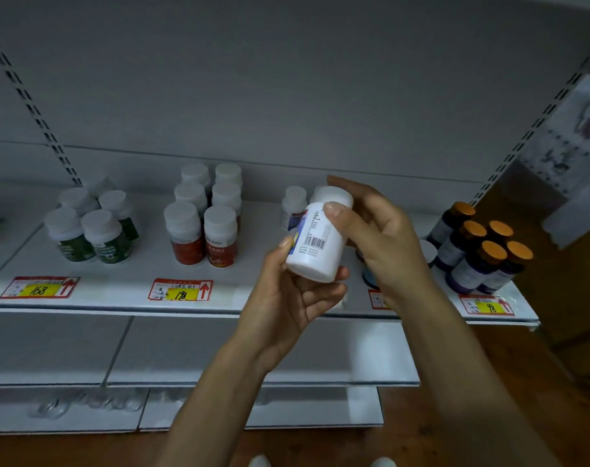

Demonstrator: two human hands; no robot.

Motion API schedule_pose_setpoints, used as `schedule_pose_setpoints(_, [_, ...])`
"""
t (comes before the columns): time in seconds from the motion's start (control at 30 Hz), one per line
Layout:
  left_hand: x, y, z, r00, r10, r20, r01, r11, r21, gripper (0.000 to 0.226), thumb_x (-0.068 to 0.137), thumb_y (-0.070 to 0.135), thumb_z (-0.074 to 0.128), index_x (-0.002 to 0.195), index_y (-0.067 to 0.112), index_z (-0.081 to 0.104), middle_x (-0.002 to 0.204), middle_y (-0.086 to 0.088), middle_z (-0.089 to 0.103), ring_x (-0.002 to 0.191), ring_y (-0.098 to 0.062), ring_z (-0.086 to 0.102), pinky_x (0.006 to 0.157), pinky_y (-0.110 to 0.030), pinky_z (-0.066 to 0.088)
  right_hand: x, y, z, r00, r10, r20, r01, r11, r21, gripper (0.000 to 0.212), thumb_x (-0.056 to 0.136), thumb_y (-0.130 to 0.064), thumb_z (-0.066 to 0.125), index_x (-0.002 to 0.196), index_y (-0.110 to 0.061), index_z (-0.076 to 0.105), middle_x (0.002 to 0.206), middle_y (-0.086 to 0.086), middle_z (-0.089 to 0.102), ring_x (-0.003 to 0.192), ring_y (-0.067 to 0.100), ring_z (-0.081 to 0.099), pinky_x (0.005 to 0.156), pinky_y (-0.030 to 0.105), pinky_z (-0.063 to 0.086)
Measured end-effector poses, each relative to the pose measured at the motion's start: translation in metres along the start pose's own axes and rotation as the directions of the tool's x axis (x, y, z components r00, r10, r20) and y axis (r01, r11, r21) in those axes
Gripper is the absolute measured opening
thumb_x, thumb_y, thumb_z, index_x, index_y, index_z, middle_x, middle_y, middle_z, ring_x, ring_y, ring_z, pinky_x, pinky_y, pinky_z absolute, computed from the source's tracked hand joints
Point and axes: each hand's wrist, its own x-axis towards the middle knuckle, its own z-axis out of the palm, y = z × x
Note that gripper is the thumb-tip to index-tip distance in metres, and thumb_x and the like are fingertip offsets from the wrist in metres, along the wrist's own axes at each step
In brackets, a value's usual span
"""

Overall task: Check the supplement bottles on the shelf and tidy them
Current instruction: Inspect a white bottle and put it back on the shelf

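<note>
Gripping the white bottle with both hands, we hold it clear of the shelf, near the middle of our view. Our left hand takes the base from seven o'clock, with the thumb pressed on the label side and the fingers curled under the bottom. Our right hand comes in from four o'clock and closes round the top. Its thumb lies on the front just below the white cap and the other fingers wrap behind it. The bottle tilts with its cap toward one o'clock, and its barcode faces us.

Just behind it at eleven o'clock, a small blue-label bottle stands upright on the shelf. At nine o'clock, six red-label bottles stand in two files, all with white caps. Farther out at nine o'clock is a cluster of green-label bottles, also upright. At three o'clock, past our right wrist, the orange-capped bottles stand packed together near the shelf's right end.

Along the shelf's front edge, the 168 tag sits below the green group and the 198 tag below the red. The 98 tag sits at four o'clock. One more tag is mostly hidden by our right forearm. At six o'clock lie the lower shelves, with the wooden floor at five o'clock.
</note>
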Motion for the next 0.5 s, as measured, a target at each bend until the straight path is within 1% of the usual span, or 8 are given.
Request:
schedule_pose_setpoints(0.07, [0.002,-0.003,0.001,0.999,0.037,-0.033,-0.038,0.999,-0.018,0.047,0.079,0.045,0.061,0.112,0.011,0.062,0.091,-0.014,0.072,0.072,-0.021,0.071,0.070,-0.030,0.060,-0.004,0.001,-0.004,1.000,-0.018,-0.002,0.018,1.000,-0.009,0.045,0.085,-0.012,0.068,0.126,-0.026,0.055,0.116,-0.003,0.064,0.093,0.006,0.068,0.076,0.021,0.053])
schedule_pose_setpoints(0.13, [0.004,-0.005,0.001,0.995,0.068,-0.067,-0.068,0.998,-0.006,0.035,0.079,0.035,0.067,0.106,0.012,0.063,0.092,-0.013,0.072,0.077,-0.023,0.072,0.079,-0.033,0.058,-0.010,0.004,-0.008,0.998,-0.054,-0.026,0.053,0.997,-0.051,0.053,0.081,-0.013,0.073,0.127,-0.029,0.052,0.125,-0.003,0.060,0.096,0.008,0.067,0.075,0.022,0.054])
schedule_pose_setpoints(0.23, [0.007,-0.006,0.000,0.994,0.093,-0.060,-0.094,0.995,-0.011,0.042,0.077,0.030,0.064,0.112,0.009,0.058,0.097,-0.013,0.072,0.084,-0.023,0.072,0.081,-0.032,0.058,-0.019,0.010,-0.008,0.980,-0.171,-0.101,0.153,0.974,-0.167,0.039,0.076,-0.022,0.075,0.111,-0.031,0.060,0.118,-0.009,0.065,0.100,0.009,0.066,0.082,0.029,0.055])
schedule_pose_setpoints(0.3, [0.008,-0.007,0.000,0.990,0.125,-0.069,-0.126,0.992,-0.004,0.039,0.079,0.026,0.070,0.112,0.009,0.055,0.096,-0.012,0.072,0.084,-0.021,0.071,0.081,-0.031,0.058,-0.024,0.014,-0.007,0.956,-0.272,-0.114,0.226,0.924,-0.308,0.023,0.080,-0.023,0.071,0.102,-0.030,0.066,0.109,-0.007,0.068,0.102,0.012,0.065,0.086,0.035,0.055])
schedule_pose_setpoints(0.33, [0.009,-0.007,0.000,0.985,0.151,-0.082,-0.151,0.989,0.004,0.037,0.079,0.023,0.072,0.108,0.009,0.055,0.095,-0.011,0.072,0.085,-0.021,0.069,0.081,-0.031,0.058,-0.026,0.018,-0.006,0.941,-0.319,-0.111,0.258,0.892,-0.372,0.019,0.083,-0.022,0.069,0.102,-0.028,0.068,0.108,-0.005,0.068,0.103,0.013,0.064,0.087,0.034,0.054])
schedule_pose_setpoints(0.4, [0.009,-0.007,0.001,0.965,0.236,-0.118,-0.227,0.970,0.084,0.033,0.077,0.021,0.075,0.099,0.009,0.054,0.093,-0.010,0.073,0.087,-0.022,0.068,0.082,-0.032,0.057,-0.032,0.025,-0.002,0.923,-0.365,-0.122,0.284,0.860,-0.425,0.019,0.088,-0.021,0.065,0.106,-0.023,0.069,0.112,-0.005,0.066,0.108,0.012,0.062,0.087,0.028,0.052])
schedule_pose_setpoints(0.43, [0.009,-0.007,0.003,0.943,0.302,-0.137,-0.279,0.946,0.165,0.035,0.076,0.021,0.076,0.099,0.008,0.054,0.093,-0.010,0.073,0.087,-0.022,0.069,0.081,-0.031,0.057,-0.035,0.029,0.000,0.923,-0.361,-0.137,0.277,0.866,-0.415,0.021,0.090,-0.024,0.063,0.110,-0.022,0.068,0.114,-0.005,0.066,0.109,0.011,0.062,0.087,0.026,0.051])
schedule_pose_setpoints(0.5, [0.007,-0.008,0.007,0.870,0.465,-0.161,-0.391,0.852,0.350,0.044,0.072,0.016,0.080,0.104,0.004,0.053,0.095,-0.012,0.072,0.085,-0.016,0.071,0.074,-0.024,0.056,-0.041,0.031,0.006,0.940,-0.292,-0.178,0.223,0.917,-0.331,0.026,0.092,-0.029,0.060,0.115,-0.021,0.066,0.114,-0.007,0.068,0.108,0.009,0.063,0.087,0.024,0.051])
